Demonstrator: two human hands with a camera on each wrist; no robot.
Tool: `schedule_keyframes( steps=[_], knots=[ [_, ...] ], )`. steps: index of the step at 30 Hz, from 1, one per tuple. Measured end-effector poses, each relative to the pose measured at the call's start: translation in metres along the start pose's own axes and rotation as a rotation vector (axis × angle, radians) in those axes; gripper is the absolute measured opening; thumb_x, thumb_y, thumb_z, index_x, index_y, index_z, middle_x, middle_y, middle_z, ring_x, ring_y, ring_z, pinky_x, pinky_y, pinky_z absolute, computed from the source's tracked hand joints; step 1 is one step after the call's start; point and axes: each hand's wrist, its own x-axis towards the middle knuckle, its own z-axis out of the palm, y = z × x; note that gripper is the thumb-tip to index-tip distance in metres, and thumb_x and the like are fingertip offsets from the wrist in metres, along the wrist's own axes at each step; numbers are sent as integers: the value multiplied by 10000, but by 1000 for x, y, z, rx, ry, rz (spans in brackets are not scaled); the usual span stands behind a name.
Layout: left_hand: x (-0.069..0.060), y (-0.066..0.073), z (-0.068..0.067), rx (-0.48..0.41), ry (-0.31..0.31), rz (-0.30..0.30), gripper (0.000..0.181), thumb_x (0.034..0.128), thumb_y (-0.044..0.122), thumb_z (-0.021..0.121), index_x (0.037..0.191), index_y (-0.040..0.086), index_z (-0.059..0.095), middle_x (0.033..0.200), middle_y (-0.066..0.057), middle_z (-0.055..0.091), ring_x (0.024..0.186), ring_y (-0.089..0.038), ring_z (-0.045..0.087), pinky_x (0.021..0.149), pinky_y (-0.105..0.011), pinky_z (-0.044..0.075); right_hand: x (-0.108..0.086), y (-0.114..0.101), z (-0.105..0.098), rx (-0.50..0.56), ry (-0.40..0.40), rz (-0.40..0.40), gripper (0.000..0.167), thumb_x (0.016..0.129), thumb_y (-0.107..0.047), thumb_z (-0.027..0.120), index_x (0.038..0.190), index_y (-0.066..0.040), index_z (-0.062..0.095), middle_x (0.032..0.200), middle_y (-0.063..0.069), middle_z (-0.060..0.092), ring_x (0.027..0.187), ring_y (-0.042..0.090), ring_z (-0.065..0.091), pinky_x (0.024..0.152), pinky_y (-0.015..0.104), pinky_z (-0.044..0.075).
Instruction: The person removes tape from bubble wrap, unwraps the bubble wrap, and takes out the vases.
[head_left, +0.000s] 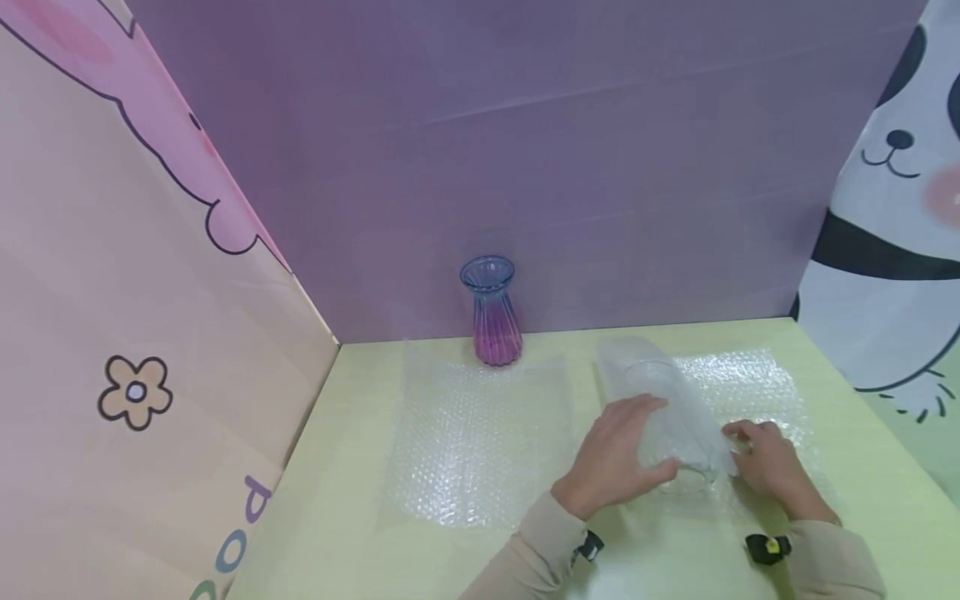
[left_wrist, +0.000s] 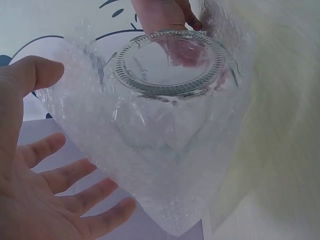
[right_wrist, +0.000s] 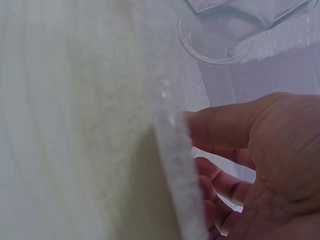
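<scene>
A clear glass vessel (left_wrist: 170, 62) with a ribbed round base lies on its side, base toward me, partly covered by bubble wrap (head_left: 667, 417). Its rim end (right_wrist: 215, 52) shows at the top of the right wrist view; whether it is a vase or a jar I cannot tell. My left hand (head_left: 611, 458) is on the left of the bundle, fingers and thumb spread, gripping nothing. On the other side my right hand (head_left: 776, 471) pinches the raised edge of the wrap (right_wrist: 172, 165) between thumb and fingers.
A blue-to-pink ribbed glass vase (head_left: 495, 321) stands upright at the back of the table (head_left: 322, 500). Before it lies a flat sheet of bubble wrap (head_left: 472, 442). More bubble wrap (head_left: 750, 379) is spread beyond the bundle. A purple backdrop (head_left: 480, 150) rises behind the table.
</scene>
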Motion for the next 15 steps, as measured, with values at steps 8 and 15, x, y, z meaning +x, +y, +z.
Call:
schedule_keyframes(
  steps=[8,15],
  knots=[
    [-1,0,-4,-82,45,-37,589,967,428,617,1497,222,466,1528,73,526,1413,-103,485,1182,-251,392,0,2,2,0,8,-7,349,848,-50,658,1165,91,621,1035,327,563,859,418,579,720,535,496],
    [-3,1,-9,-127,95,-84,525,982,349,582,1481,210,491,1506,42,555,1388,-126,515,1164,-275,424,2,1,0,0,-26,17,398,886,-123,703,1198,105,605,1068,338,560,906,443,576,758,576,490]
  ],
)
